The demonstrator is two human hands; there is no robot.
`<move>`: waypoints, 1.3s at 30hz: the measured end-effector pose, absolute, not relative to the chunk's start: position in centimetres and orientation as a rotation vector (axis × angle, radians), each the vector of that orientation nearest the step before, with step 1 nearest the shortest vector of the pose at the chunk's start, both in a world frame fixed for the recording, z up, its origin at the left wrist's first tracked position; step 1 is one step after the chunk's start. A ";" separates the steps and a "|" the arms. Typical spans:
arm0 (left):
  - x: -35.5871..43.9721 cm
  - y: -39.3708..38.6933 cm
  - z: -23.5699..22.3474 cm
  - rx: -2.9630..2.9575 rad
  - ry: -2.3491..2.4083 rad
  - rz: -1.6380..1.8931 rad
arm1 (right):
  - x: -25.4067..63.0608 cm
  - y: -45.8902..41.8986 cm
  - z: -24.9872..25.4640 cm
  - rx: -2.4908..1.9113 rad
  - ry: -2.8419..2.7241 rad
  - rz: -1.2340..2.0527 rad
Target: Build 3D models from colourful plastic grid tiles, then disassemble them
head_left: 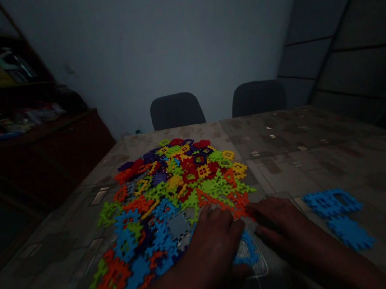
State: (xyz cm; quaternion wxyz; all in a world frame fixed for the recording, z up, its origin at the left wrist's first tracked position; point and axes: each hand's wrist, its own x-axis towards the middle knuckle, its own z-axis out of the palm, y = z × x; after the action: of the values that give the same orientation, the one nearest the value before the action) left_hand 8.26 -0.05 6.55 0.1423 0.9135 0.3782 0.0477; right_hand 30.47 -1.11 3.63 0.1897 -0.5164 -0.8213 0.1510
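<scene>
My left hand [219,235] is curled over the near right edge of a heap of toothed plastic building tiles. Between its index finger and thumb is a blue window-shaped tile [247,252], partly covered by the hand. To the right, my right hand [278,219] has its fingers reaching forward and its thumb apart, with nothing visible between them. Its fingertips are close to an orange tile [239,201] at the heap's edge; whether they touch is too dark to tell. A grey square tile [178,227] lies left of my left hand.
Mixed coloured tiles [182,170] spread across the patterned table [274,170]. Several blue tiles [332,203] lie apart on the right. Two dark chairs [176,110] stand at the far edge. Shelves [23,137] are at left.
</scene>
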 end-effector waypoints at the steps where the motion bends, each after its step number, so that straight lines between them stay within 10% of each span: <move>1: 8.0 0.0 6.7 2.618 1.104 0.119 | 30.4 -1.1 3.8 -1.456 -2.317 0.428; 39: -1.8 6.3 9.8 2.697 1.544 0.715 | 23.2 -1.1 4.6 -1.165 -2.597 0.590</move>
State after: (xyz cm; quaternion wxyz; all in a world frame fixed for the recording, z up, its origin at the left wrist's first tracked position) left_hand -1.85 6.35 9.82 -0.0236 0.8456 0.4840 0.2240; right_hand 23.25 -1.08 4.58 0.1170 -0.3979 -0.8873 0.2017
